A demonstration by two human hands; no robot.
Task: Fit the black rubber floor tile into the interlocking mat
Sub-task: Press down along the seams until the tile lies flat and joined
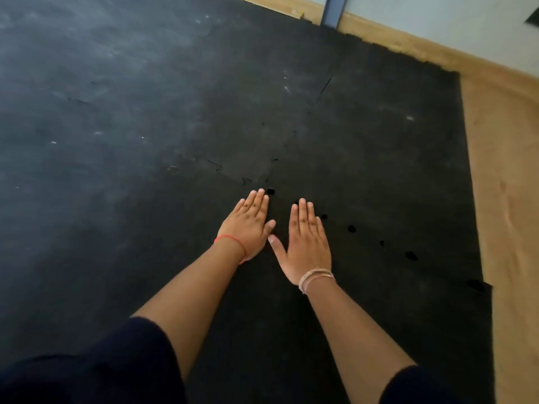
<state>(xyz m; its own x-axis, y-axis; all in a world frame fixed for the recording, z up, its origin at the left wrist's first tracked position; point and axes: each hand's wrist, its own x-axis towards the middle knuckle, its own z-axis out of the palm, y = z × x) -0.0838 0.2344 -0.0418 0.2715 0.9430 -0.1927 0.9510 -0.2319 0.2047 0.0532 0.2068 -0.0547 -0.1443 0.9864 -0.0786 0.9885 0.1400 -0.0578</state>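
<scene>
A black rubber floor tile (379,301) lies flat at the lower right, its toothed seam running diagonally from the centre toward the right edge, with several small dark gaps along it. The interlocking mat (131,126) of black tiles covers most of the floor around it. My left hand (250,225) and my right hand (306,243) rest palm-down on the rubber, side by side, fingers extended and close together, right at the inner end of that seam. Neither hand holds anything. The thumbs nearly touch.
Bare wooden floor (507,199) runs along the right of the mat. A pale wall with a wooden skirting (408,39) crosses the top right, with a blue-grey post (332,10) standing at it. The mat's far edge there is toothed.
</scene>
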